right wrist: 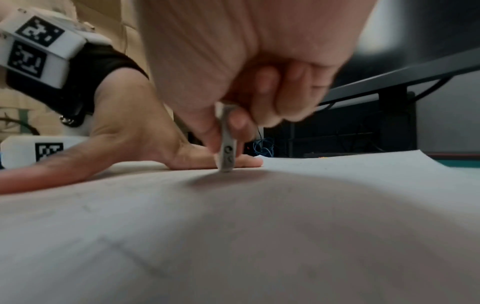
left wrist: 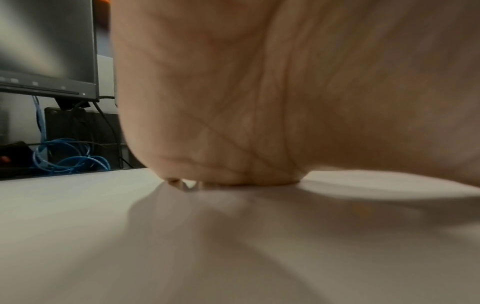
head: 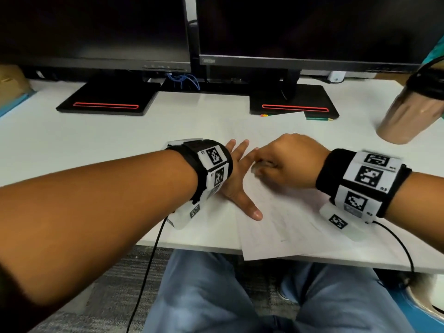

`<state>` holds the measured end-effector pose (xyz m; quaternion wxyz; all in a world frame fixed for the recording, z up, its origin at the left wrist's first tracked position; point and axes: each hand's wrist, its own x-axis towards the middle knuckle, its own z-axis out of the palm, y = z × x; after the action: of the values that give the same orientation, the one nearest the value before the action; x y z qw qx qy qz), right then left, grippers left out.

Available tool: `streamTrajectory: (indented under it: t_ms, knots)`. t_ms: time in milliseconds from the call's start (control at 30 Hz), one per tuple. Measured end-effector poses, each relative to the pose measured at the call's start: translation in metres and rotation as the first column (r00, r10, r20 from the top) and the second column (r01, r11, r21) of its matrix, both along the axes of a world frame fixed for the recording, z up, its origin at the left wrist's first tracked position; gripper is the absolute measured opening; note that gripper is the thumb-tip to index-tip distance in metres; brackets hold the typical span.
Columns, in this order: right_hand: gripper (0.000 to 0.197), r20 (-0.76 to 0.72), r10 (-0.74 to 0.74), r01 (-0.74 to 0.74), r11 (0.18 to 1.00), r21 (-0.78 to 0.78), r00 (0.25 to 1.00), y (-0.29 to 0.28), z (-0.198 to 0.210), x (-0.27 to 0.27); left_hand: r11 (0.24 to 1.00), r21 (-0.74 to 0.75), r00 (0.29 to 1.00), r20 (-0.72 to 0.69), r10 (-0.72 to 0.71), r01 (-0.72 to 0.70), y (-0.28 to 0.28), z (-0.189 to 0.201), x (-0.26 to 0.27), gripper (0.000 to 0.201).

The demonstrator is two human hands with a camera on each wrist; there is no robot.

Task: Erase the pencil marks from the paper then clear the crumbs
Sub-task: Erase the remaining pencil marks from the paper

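Note:
A white sheet of paper point(head: 288, 222) with faint pencil lines lies on the desk, its near corner hanging over the front edge. My left hand point(head: 236, 179) lies flat on its left side with fingers spread, pressing it down; the same left hand point(right wrist: 155, 148) shows in the right wrist view. My right hand point(head: 286, 162) pinches a small white eraser point(right wrist: 226, 152) between thumb and fingers, its lower end touching the paper point(right wrist: 233, 226) just beside the left fingers. The left wrist view shows only my palm point(left wrist: 259, 102) on the surface.
Two dark monitors point(head: 300, 27) on black stands point(head: 108, 102) line the back of the white desk point(head: 72, 140). A metal tumbler point(head: 408, 111) stands at the right. Coloured pencils point(head: 317, 117) lie by the right stand. Blue cables point(head: 185, 80) sit between the stands.

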<state>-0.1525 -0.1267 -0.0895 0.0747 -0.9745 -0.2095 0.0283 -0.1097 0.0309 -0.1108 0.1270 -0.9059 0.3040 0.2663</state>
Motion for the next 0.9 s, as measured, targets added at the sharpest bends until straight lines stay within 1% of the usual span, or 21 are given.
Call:
streamTrajectory:
  t_ms: [33,67,100,167,233,300,333,400,467,533,567,600,667,700,733,800,833,900]
  knots:
    - [0.011,-0.018,0.044,-0.043,0.998,0.038,0.999,0.003,0.0,-0.003,1.0,0.003,1.0,0.0,0.001,-0.001,0.0,0.0,0.0,0.151]
    - [0.01,-0.019,0.052,-0.051,0.997,0.057,0.998,0.003,0.0,-0.005,1.0,0.004,1.0,0.003,0.002,-0.002,-0.001,-0.001,0.0,0.152]
    - [0.009,0.002,0.029,-0.029,0.998,0.051,1.0,0.002,0.001,-0.003,1.0,0.001,1.0,0.008,0.003,-0.003,0.0,-0.001,0.001,0.154]
    - [0.011,0.061,-0.027,0.027,1.0,-0.009,0.998,0.0,0.001,0.0,1.0,-0.013,1.0,0.016,0.009,-0.008,0.0,-0.002,0.001,0.156]
    - [0.012,0.082,0.032,-0.028,0.998,-0.049,0.996,0.001,-0.001,-0.001,1.0,-0.008,1.0,0.015,0.008,-0.008,0.0,-0.003,0.003,0.157]
    - [0.011,0.011,0.087,-0.088,0.996,0.02,0.996,0.004,-0.004,-0.004,1.0,0.002,1.0,0.01,0.005,-0.005,-0.001,-0.004,0.004,0.157]
    - [0.011,-0.007,0.068,-0.067,0.996,0.055,0.998,0.003,-0.003,-0.003,1.0,-0.001,1.0,0.012,0.007,-0.007,-0.001,-0.005,0.005,0.157]
    - [0.013,0.035,0.01,-0.012,0.999,0.039,0.999,0.0,-0.001,0.001,1.0,-0.013,1.0,0.018,0.013,-0.012,0.0,-0.003,0.004,0.157]
    - [0.014,0.053,0.03,-0.03,1.0,-0.001,0.998,0.001,-0.001,0.0,1.0,-0.002,1.0,0.019,0.011,-0.011,-0.001,-0.002,0.004,0.156]
    - [0.013,-0.029,0.087,-0.085,0.994,0.062,0.996,0.004,-0.003,-0.005,1.0,0.023,1.0,0.02,0.001,-0.001,-0.002,-0.002,0.005,0.155]
    - [0.013,-0.055,0.091,-0.086,0.992,0.091,0.994,0.004,-0.003,-0.005,1.0,0.026,1.0,0.022,0.002,-0.003,-0.002,-0.002,0.005,0.154]
    - [0.014,-0.044,0.069,-0.065,0.994,0.092,0.997,0.003,-0.002,-0.002,1.0,0.02,1.0,0.025,0.009,-0.009,-0.001,-0.001,0.004,0.154]
    - [0.015,0.05,0.011,-0.012,0.999,0.038,0.999,0.0,-0.001,0.004,1.0,0.004,0.999,0.036,0.024,-0.025,0.0,0.0,0.003,0.155]
    - [0.015,0.084,0.007,-0.008,1.0,0.007,0.996,-0.001,-0.001,0.006,0.999,0.001,0.999,0.037,0.033,-0.033,0.0,0.001,0.003,0.156]
    - [0.015,0.08,0.029,-0.029,1.0,0.003,0.996,0.0,-0.001,0.005,0.999,0.003,0.999,0.034,0.036,-0.036,0.0,0.0,0.003,0.156]
    - [0.013,-0.013,0.091,-0.09,0.992,0.084,0.996,0.003,-0.004,0.0,0.999,0.02,0.999,0.025,0.034,-0.034,0.0,-0.001,0.006,0.156]
    - [0.013,-0.044,0.099,-0.094,0.989,0.116,0.994,0.005,-0.003,-0.001,0.999,0.026,0.999,0.023,0.036,-0.036,0.001,-0.001,0.006,0.156]
    - [0.016,-0.012,0.056,-0.054,0.994,0.094,0.998,0.003,-0.001,0.003,0.999,0.017,0.999,0.027,0.044,-0.045,0.001,-0.001,0.005,0.157]
